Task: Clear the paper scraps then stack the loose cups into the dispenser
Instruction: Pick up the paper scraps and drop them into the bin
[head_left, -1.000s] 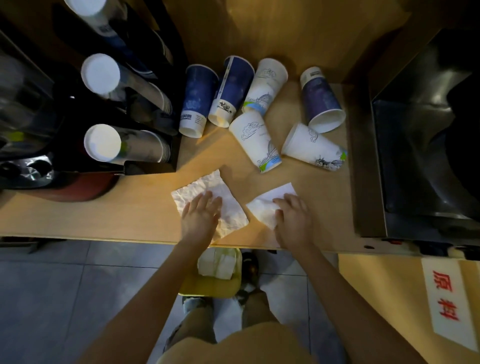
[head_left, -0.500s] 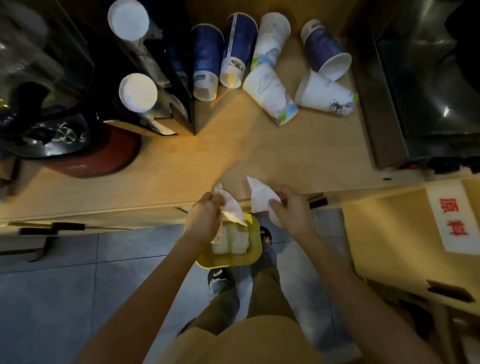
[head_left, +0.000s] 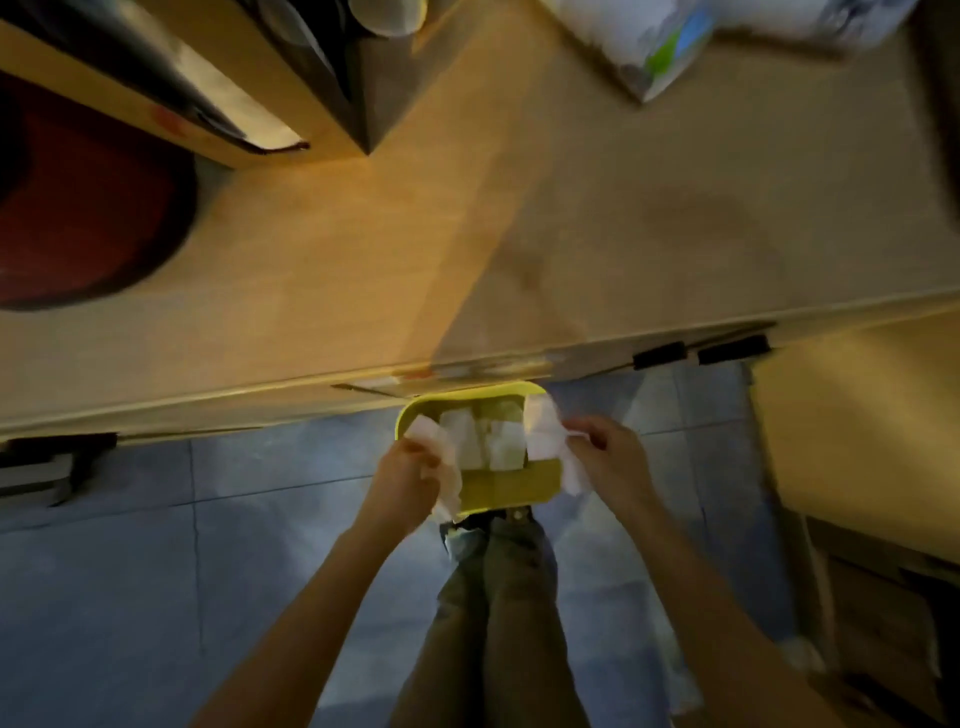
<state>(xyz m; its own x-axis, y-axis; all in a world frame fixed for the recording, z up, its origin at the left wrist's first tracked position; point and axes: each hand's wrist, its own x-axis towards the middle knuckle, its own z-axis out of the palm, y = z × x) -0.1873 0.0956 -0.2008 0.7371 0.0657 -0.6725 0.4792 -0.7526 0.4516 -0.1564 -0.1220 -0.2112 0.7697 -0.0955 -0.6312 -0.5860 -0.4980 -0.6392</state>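
At twelve o'clock one cup (head_left: 387, 15) is cut off by the top edge. At one o'clock the white cups (head_left: 660, 47) are blurred; their count is not clear.

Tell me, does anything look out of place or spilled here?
One thing: at the top edge a white cup lies on its side on the counter, not stacked. No spill shows. Each hand, left and right, holds a paper scrap over the yellow bin.

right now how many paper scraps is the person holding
2. One scrap hangs from the left hand at the yellow bin's left rim; the other is in the right hand at its right rim. More paper already lies inside.
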